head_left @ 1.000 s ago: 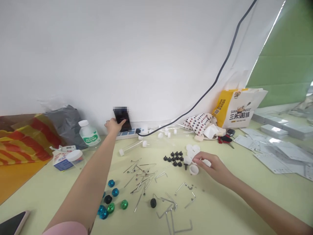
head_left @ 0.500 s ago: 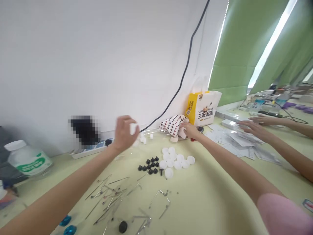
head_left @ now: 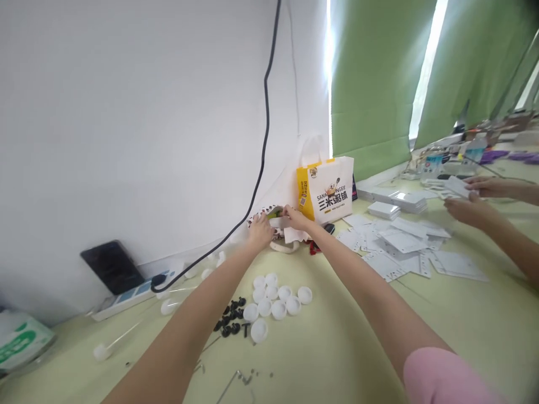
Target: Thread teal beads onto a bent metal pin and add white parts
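Both my arms stretch to the far side of the table. My left hand point(head_left: 260, 230) and my right hand point(head_left: 293, 216) are closed on the edges of a white cloth pouch with a small dark pattern point(head_left: 278, 231) that lies against the wall. Something green and yellow point(head_left: 274, 213) shows between my hands at the pouch's mouth. A cluster of white round caps point(head_left: 273, 294) lies on the table under my left forearm. Several small black knobs point(head_left: 231, 321) sit just left of the caps.
A yellow-and-white paper bag point(head_left: 326, 188) stands right of the pouch. White cards point(head_left: 400, 241) are spread at the right, where another person's hands point(head_left: 471, 210) hold some. A dark phone point(head_left: 112, 266) leans on the wall above a power strip point(head_left: 126, 294); a black cable point(head_left: 263, 134) runs up.
My left hand left the phone, swung right and now grips the pouch. My right hand left the white caps and went to the pouch too. The view turned right.
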`<state>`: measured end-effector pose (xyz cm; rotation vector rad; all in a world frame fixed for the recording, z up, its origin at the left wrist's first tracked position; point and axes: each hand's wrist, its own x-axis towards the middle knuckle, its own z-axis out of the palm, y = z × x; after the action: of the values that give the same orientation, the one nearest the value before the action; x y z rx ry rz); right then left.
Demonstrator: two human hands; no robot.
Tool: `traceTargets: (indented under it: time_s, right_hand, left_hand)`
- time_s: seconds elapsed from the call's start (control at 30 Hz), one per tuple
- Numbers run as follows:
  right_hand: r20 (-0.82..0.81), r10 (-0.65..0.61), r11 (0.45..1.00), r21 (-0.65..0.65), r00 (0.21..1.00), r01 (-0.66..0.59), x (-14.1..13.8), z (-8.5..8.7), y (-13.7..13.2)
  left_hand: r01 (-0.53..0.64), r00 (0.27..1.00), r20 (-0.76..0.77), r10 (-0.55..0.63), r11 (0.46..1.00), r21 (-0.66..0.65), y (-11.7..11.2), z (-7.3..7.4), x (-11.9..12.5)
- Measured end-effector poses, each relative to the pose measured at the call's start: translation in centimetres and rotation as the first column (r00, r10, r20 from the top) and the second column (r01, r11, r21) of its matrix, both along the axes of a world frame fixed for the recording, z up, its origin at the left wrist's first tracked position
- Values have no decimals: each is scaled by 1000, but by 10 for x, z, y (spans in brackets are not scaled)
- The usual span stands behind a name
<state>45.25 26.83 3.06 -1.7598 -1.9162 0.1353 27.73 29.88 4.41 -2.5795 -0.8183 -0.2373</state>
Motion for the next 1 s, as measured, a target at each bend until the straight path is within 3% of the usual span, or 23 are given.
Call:
traceTargets:
  time_s: [0.1,0.27,0.5,0.8,1.0]
  right_hand:
    - [-8,-26,999,-35,1000,26,-5,-10,11]
    - [23,-39,995,-91,999,41,-12,-23,10]
    - [46,-44,989,-142,998,50,-14,-17,5]
    - [26,-62,996,-58,998,63,-9,-21,-2]
    - [3,-166,986,-19,986,166,-14,-14,-1]
  left_hand:
    - [-70,997,-37,70,998,6,12,7,-3]
    - [-172,984,-62,170,985,-29,14,-1,5]
    - [-264,958,-138,251,961,-86,11,-9,15]
    - [-222,959,-217,182,960,-173,8,-6,-6]
    - [-159,973,-193,123,970,-184,1,-10,-16]
